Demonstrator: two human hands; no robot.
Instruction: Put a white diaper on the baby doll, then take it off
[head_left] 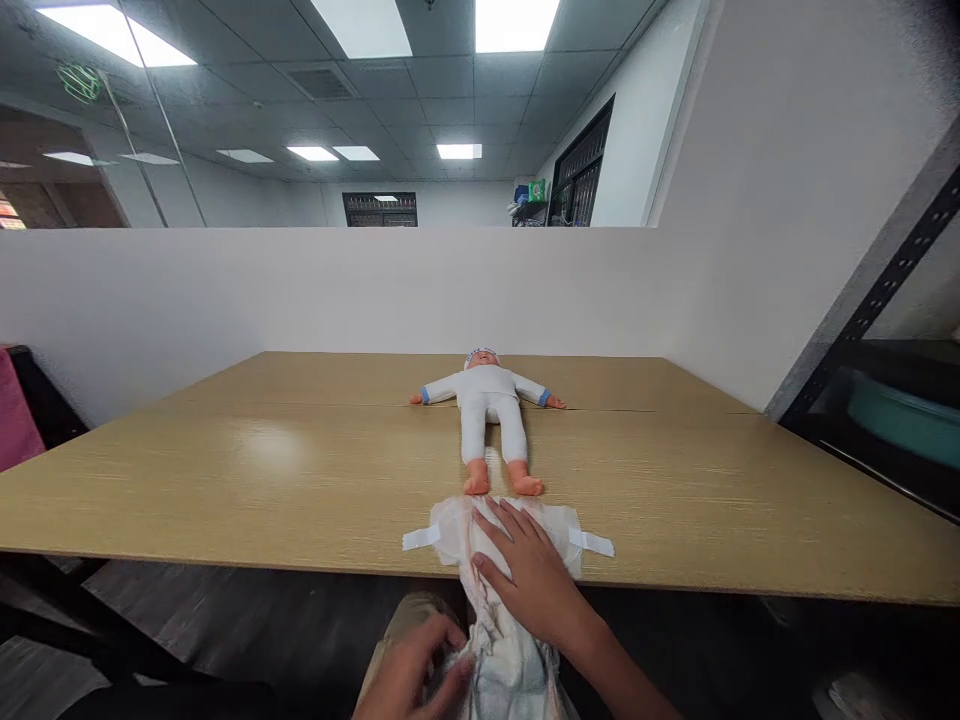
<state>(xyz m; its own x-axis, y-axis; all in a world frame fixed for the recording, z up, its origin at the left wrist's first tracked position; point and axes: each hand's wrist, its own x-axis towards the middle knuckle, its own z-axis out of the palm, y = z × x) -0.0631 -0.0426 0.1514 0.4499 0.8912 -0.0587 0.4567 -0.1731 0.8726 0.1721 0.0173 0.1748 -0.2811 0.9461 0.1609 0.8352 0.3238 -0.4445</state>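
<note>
White disposable diaper [501, 560] with side tape tabs is lying over the near edge of the long pale wooden table [225, 480], its lower half hanging off toward the lap. Left hand [412, 670] is curling its fingers against that hanging part. Right hand [529, 575] is pressing flat on top, fingers spread. Just beyond, a plastic baby doll in white clothes [489, 410] is lying face up, feet nearly touching the diaper.
</note>
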